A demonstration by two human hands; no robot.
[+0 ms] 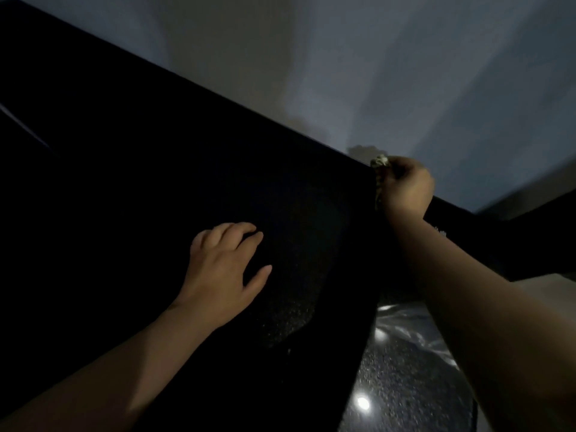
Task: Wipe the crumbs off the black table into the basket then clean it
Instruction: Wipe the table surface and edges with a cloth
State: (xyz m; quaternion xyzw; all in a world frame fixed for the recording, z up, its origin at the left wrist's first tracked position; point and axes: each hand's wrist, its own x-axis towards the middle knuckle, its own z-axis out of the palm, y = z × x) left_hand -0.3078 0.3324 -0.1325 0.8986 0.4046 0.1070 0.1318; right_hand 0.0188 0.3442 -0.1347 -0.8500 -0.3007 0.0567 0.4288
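The black table (156, 188) fills the left and middle of the head view, dim and tilted. My left hand (224, 269) rests flat on its top with fingers spread. My right hand (405, 188) is at the table's far right corner and grips a small patterned cloth (379, 162), which hangs down along the table's edge. A faint speckled patch that may be crumbs (286, 313) lies on the top just right of my left hand. Below the right edge sits the basket (405, 385), lined with a shiny bag (402, 319), its inside dark and speckled.
A pale wall (343, 57) stands behind the table. A dark piece of furniture (514, 244) runs to the right behind my right forearm. The scene is very dark and somewhat blurred.
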